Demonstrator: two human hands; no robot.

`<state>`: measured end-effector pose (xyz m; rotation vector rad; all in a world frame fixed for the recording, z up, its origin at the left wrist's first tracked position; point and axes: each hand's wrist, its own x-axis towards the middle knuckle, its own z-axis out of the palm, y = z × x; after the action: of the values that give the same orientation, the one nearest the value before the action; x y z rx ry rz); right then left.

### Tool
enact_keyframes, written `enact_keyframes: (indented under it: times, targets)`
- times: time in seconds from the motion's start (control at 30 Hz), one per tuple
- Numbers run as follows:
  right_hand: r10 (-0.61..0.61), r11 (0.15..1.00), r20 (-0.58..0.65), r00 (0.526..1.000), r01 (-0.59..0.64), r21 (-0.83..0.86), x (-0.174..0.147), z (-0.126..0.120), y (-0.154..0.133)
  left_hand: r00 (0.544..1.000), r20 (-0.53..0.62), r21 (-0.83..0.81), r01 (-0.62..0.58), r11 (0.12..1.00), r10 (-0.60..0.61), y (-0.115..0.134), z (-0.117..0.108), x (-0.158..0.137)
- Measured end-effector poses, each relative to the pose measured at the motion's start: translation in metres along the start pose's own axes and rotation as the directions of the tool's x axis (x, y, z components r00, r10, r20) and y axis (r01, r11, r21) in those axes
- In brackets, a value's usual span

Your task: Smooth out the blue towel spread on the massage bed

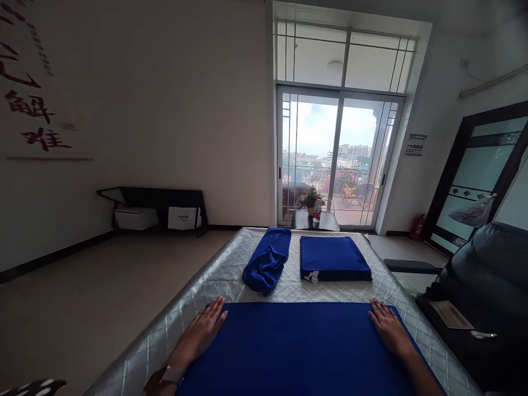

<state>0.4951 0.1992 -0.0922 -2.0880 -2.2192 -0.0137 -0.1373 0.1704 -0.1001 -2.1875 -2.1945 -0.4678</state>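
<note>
Both the left hand (pixel 202 330) and right hand (pixel 385 327) lie open and flat on the blue towel's (pixel 297 352) far corners on the mattress (pixel 223 275), so an even outward pressing seems best.

Big cloth (pixel 297 346) up front is solid royal blue, same blue as the folded towel (pixel 334 257) and the bunched one (pixel 267 261). Mattress (pixel 223 272) is silvery grey with a quilted diamond pattern. Wall (pixel 165 110) is off-white with dark red lettering (pixel 31 110). Chair (pixel 487 286) is black.
</note>
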Motion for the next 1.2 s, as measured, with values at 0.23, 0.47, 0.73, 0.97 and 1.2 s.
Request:
enact_keyframes:
  times: [0.23,0.47,0.73,0.97,1.2]
  targets:
    - [0.031,0.999,0.002,1.000,-0.031,-0.007,0.001,0.005,0.017,0.999,0.023,0.002,0.039,0.999,-0.039,-0.006,-0.006,-0.005]
    - [-0.018,1.000,-0.028,0.999,0.017,-0.026,0.000,0.007,0.022,0.999,0.039,0.008,0.038,0.999,-0.038,0.000,-0.010,-0.006]
    - [0.020,1.000,-0.039,0.999,-0.019,0.003,-0.001,0.006,0.026,0.999,0.031,0.026,0.027,0.999,-0.028,-0.012,-0.001,-0.002]
    - [0.110,0.994,-0.038,0.993,-0.111,-0.011,-0.001,0.005,0.025,0.997,-0.051,0.020,0.050,0.999,-0.049,-0.022,0.008,0.003]
    - [0.082,0.997,-0.027,0.996,-0.082,-0.004,-0.002,0.006,0.032,0.998,-0.026,0.046,0.053,0.998,-0.052,-0.017,-0.001,-0.002]
